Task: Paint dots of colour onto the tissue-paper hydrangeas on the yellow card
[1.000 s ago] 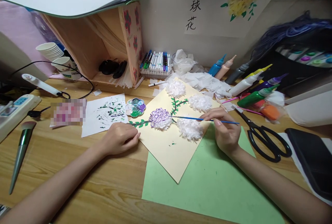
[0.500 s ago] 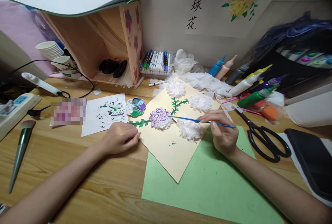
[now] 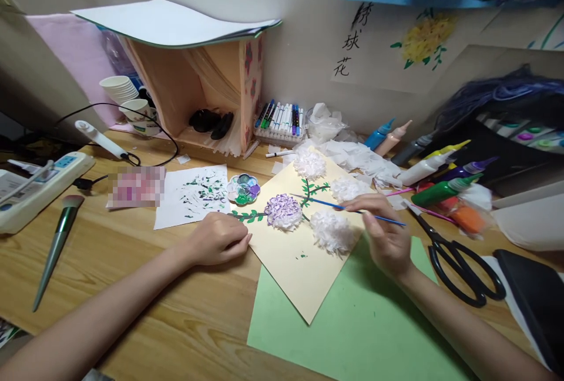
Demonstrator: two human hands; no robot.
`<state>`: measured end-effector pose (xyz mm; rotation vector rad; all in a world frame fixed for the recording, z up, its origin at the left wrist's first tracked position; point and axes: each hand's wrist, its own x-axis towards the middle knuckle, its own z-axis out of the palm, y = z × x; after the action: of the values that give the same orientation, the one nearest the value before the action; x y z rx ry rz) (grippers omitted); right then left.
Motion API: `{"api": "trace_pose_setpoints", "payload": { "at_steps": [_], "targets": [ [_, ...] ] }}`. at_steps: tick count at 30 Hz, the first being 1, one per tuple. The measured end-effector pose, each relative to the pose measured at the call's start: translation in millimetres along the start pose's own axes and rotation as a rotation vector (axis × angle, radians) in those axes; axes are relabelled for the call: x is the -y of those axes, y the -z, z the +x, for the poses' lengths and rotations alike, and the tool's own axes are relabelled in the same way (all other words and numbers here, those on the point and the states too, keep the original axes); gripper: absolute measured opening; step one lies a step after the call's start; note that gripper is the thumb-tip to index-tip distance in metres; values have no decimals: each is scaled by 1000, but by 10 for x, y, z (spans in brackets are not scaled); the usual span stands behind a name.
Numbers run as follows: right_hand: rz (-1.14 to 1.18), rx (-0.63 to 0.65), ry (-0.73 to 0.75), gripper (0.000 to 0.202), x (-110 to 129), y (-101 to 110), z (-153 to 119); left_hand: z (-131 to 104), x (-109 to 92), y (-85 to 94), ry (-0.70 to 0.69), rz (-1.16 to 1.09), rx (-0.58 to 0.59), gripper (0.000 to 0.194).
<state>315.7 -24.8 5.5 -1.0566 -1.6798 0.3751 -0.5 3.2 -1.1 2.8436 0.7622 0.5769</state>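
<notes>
My right hand (image 3: 383, 228) pinches a thin blue paintbrush (image 3: 335, 205), whose tip points left over the upper right part of a paper flower (image 3: 284, 212) with purple paint on its white petals. Whether the tip touches the petals I cannot tell. The flower is on a cream card (image 3: 304, 287) turned like a diamond, along with several white tissue flowers (image 3: 332, 232) and painted green-leaved stems (image 3: 315, 188). Curled into a loose fist, my left hand (image 3: 222, 239) rests at the card's left edge. Just beyond it sits a flower-shaped paint palette (image 3: 244, 189) with green and purple paint.
Green paper (image 3: 352, 322) lies under the card. Black scissors (image 3: 462, 263) and paint bottles (image 3: 445, 190) are at right, with tissue scraps (image 3: 361, 157) behind. Left are a paint-smeared sheet (image 3: 194, 193), a large brush (image 3: 59, 249) and a power strip (image 3: 48, 187).
The camera view has shifted, so everything sits farther right and mostly lower. Relative to the purple flower, the brush tip has moved from its right edge to its upper right. My left hand stays put.
</notes>
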Motion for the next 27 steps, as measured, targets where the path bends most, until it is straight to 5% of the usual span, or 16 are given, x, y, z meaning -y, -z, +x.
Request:
{"api": "trace_pose_setpoints", "payload": {
  "at_steps": [4,12,20,27],
  "targets": [
    [-85,348,36,26,184,-221,302,4,-17,-13,-9,-4,-17,33],
    [-207,506,83,23,350,-569,578,-6,-33,-4,-6,16,-41,34],
    [-174,448,61,24,377,-538,548,-25,-39,-45,-8,16,-6,33],
    [-18,-23,-44,26,92,-119,261,-8,-39,-28,-18,15,-13,33]
  ]
}}
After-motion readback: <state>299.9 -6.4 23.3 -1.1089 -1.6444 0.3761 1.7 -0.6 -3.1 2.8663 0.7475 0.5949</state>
